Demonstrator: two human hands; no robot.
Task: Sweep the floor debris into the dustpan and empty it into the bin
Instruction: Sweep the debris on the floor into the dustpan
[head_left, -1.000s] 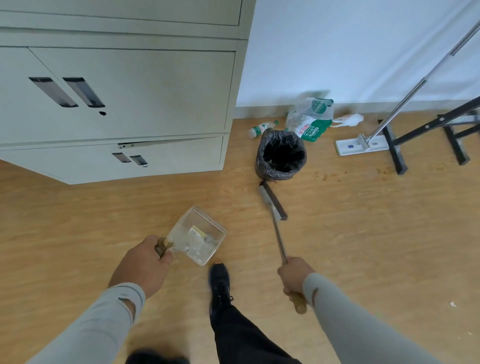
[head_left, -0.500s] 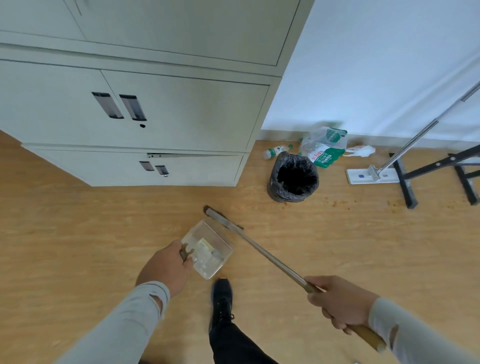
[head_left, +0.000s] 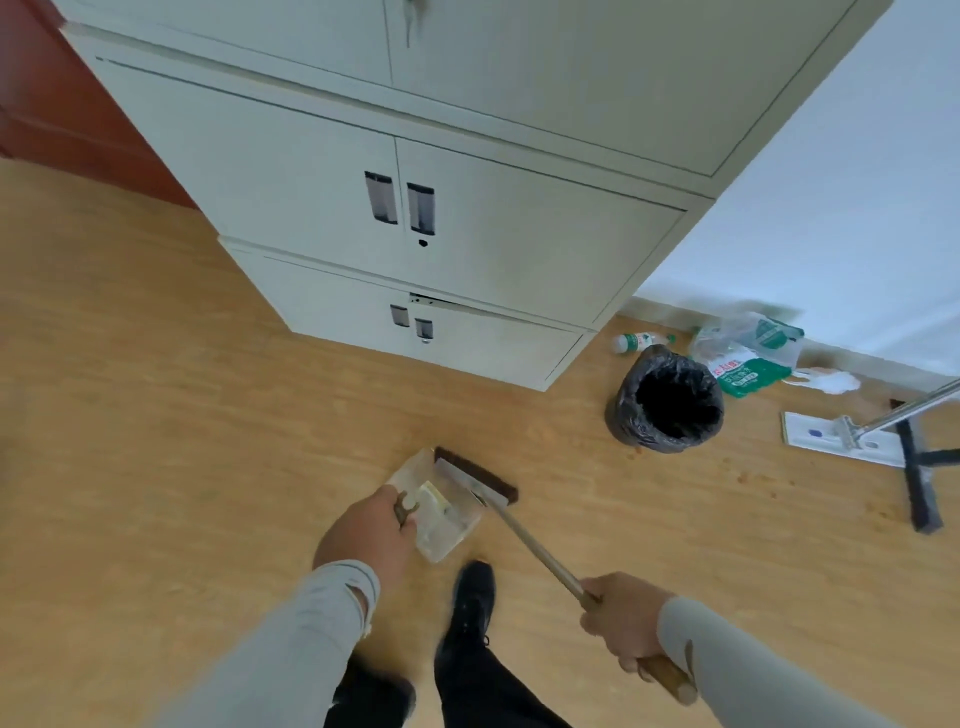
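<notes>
1. Left hand (head_left: 363, 535) grips the handle of the clear dustpan (head_left: 436, 506), lower centre of frame. The pan sits low over the wood floor (head_left: 156, 441); contact with the floor can't be confirmed. A pale scrap of debris (head_left: 434, 496) lies inside the pan.
2. Right hand (head_left: 626, 621) is wrapped round the broom handle (head_left: 535, 545), lower right. The stick runs diagonally up-left from that hand to the broom head (head_left: 475, 480).
3. Broom head touches, or is just beside, the pan's right edge, with its long axis running upper-left to lower-right along that side. Bristles face the pan.
4. Key relation: the bin (head_left: 667, 402), black liner and open mouth up, lies up and to the right of the pan, well apart. The broom head sits between pan and bin on that line.
5. The left hand carries the pan but is the farther hand from the bin; the right hand is nearer. My read: the pan has to cross over or round the broom head to get there.
6. Open floor between broom and bin; nothing in the lane. Small orange crumbs (head_left: 753, 478) are scattered right of the bin, so sweeping looks unfinished.
7. Limits: cabinet (head_left: 467, 249) corner just left of the bin; bottle (head_left: 636, 341) and plastic bags (head_left: 748, 358) behind it; mop (head_left: 841, 441) and black stand to its right. A black shoe (head_left: 470, 597) is just below the pan.
</notes>
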